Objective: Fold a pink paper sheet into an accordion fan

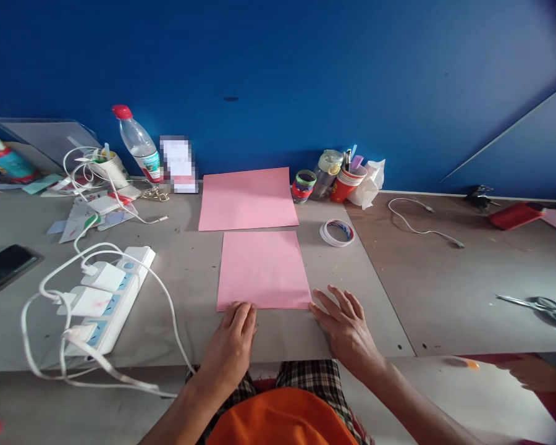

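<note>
A pink paper sheet (262,269) lies flat on the grey table (189,272) right in front of me. My left hand (230,345) rests at its near left corner, fingers curled down with the tips touching the paper edge. My right hand (345,326) lies flat and open beside the near right corner, fingers spread, tips at the paper's edge. A second, larger pink sheet (248,198) lies just behind the first, against the blue wall.
A white power strip (109,296) with chargers and cables sits at left, with a phone (2,267) beyond it. A tape roll (336,232), cups of pens (347,183) and a water bottle (139,145) stand toward the back. Scissors (537,306) lie at right.
</note>
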Available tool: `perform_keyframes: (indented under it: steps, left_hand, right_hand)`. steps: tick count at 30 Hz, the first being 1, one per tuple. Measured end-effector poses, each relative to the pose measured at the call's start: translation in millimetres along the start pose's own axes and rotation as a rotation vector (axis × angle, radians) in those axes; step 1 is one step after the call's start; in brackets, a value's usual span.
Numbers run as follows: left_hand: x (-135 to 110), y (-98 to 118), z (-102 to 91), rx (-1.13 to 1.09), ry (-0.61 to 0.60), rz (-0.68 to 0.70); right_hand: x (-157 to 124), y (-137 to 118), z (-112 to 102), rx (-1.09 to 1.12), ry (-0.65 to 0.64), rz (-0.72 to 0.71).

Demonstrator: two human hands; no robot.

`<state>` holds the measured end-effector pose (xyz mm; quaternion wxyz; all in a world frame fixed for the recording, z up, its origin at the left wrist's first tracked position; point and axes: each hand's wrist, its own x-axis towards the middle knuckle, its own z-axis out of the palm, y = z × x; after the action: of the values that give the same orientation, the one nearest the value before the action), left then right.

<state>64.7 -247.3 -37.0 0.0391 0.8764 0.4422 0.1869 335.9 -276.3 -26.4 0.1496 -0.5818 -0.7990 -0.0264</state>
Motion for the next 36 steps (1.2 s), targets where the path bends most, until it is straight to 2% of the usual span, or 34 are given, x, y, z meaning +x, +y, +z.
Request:
perform_keyframes:
  steps: [3, 6, 9, 14, 18, 25, 36]
  left_hand:
    - [-0.4, -0.6, 1.1, 0.008, 0.0, 0.0]
    - [0.2, -0.2, 0.2, 0.026, -0.007, 0.018]
    - [2.5, 1.8, -3.8, 0.033, -0.014, 0.02]
    - [6.5, 7.1, -12.2, 0.037, -0.065, -0.009]
    - [7.0, 9.2, -14.0, 0.015, -0.081, -0.022]
    - [5.1, 8.1, -11.8, -0.011, -0.067, -0.054]
    - [-4.1, 0.5, -13.0, -0.037, -0.035, -0.077]
  right_hand:
    - [-0.4, 5.4, -2.2, -0.018, 0.011, 0.044]
    - [1.5, 6.0, -6.5, -0.023, 0.081, 0.087]
    - [8.8, -8.7, -10.8, 0.01, 0.104, 0.024]
    - [26.6, -50.9, -5.9, 0.084, -0.023, -0.13]
    - [33.5, -66.7, 5.4, 0.104, -0.112, -0.161]
    - [33.9, -64.7, 7.0, 0.108, -0.218, -0.162]
    - [31.6, -64.6, 10.3, 0.137, -0.19, -0.153]
